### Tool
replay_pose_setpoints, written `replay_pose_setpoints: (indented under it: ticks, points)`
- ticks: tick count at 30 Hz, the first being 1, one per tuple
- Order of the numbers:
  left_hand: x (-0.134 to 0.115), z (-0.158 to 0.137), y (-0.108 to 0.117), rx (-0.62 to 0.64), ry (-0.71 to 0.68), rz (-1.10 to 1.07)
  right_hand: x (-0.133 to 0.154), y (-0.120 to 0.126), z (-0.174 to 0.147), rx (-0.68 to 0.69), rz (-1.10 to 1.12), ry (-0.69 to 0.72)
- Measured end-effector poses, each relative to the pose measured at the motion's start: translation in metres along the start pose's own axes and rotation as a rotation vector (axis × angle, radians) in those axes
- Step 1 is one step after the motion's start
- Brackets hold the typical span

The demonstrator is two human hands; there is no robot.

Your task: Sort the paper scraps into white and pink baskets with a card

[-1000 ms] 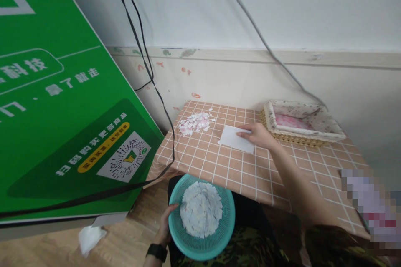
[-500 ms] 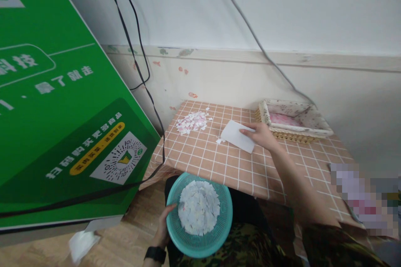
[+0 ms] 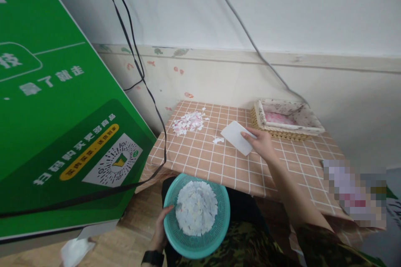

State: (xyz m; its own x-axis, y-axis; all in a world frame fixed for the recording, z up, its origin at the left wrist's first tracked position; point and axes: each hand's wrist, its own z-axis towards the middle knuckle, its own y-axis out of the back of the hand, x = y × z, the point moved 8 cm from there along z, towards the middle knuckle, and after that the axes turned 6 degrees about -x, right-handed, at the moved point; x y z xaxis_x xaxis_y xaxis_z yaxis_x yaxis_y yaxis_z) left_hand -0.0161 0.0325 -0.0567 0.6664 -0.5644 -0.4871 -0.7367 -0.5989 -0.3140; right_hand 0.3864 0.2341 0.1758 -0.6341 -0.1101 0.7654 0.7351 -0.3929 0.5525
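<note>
While our left hand (image 3: 161,224) grips the left rim of the green basin (image 3: 196,249) over our lap, we pinch a white card (image 3: 236,137) between thumb and fingers of our right hand (image 3: 260,141), above the checked tablecloth (image 3: 200,156). A few paper scraps (image 3: 218,140) lie just left of the card, near a larger scrap pile (image 3: 189,122). Our basin holds a mound of paper pieces (image 3: 196,208); a lined wicker basket (image 3: 283,127) stands beyond our right hand.
</note>
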Motion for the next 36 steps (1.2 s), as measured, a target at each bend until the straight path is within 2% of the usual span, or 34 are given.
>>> replay_pose_setpoints:
  ticks: [3,8,10,13,18,21,26,29,33,36]
  points:
    - [-0.002,-0.004,-0.005,0.002,-0.012,0.003,0.011,-0.003,-0.005,-0.018,-0.1,0.064]
    - [-0.003,-0.012,-0.02,0.051,-0.016,-0.015,0.044,-0.013,-0.017,0.087,-0.242,0.269]
    - [-0.005,-0.015,-0.027,0.059,-0.028,-0.023,0.052,-0.01,-0.019,0.067,-0.273,0.311]
    - [-0.008,-0.02,-0.035,0.057,-0.029,-0.034,0.055,-0.009,-0.021,0.01,-0.313,0.357]
    - [-0.008,-0.026,-0.047,0.088,0.02,-0.047,0.055,-0.033,-0.046,0.1,-0.372,0.499]
    - [-0.008,-0.027,-0.047,0.076,0.017,-0.025,0.058,-0.033,-0.06,0.102,-0.376,0.557]
    - [-0.009,-0.032,-0.051,0.096,0.029,0.015,0.06,-0.003,-0.052,-0.085,-0.341,0.489]
    - [-0.009,-0.034,-0.054,0.106,0.033,0.02,0.057,0.0,-0.046,-0.054,-0.351,0.456]
    - [-0.01,-0.035,-0.055,0.119,0.003,0.036,0.05,-0.008,-0.045,0.034,-0.397,0.43]
    - [-0.01,-0.034,-0.054,0.122,-0.006,0.044,0.043,-0.01,-0.044,0.032,-0.428,0.404]
